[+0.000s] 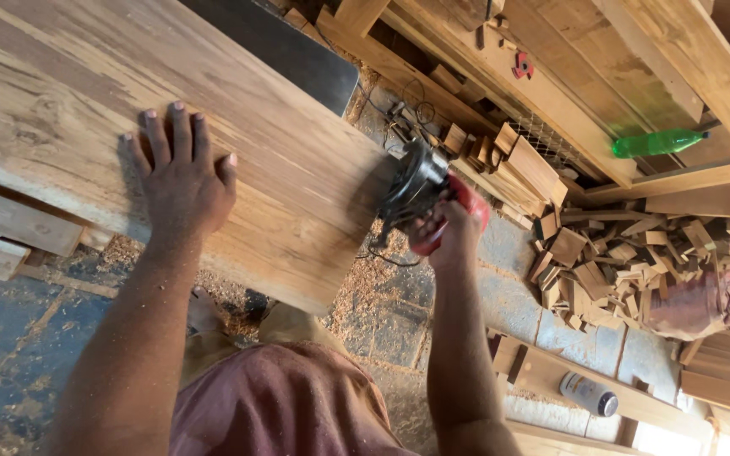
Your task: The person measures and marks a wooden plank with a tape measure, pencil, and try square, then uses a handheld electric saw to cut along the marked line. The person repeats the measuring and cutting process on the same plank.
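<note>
left hand [181, 173]: we're pressing it flat, fingers spread, on the wooden board [238, 127], upper left of frame
right hand [452, 232]: we're gripping the red-black power tool [420, 190] at the board's right end, frame centre

Woodworking shop: timber planks [551, 76] stacked along wall, offcut pile [627, 262], sawdust [356, 295] over stone floor [10, 338].

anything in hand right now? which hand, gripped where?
Right hand grips a red-and-black power saw by its red rear handle, at the plank's end edge. Left hand holds nothing; it lies flat, fingers spread, on the plank.
</note>
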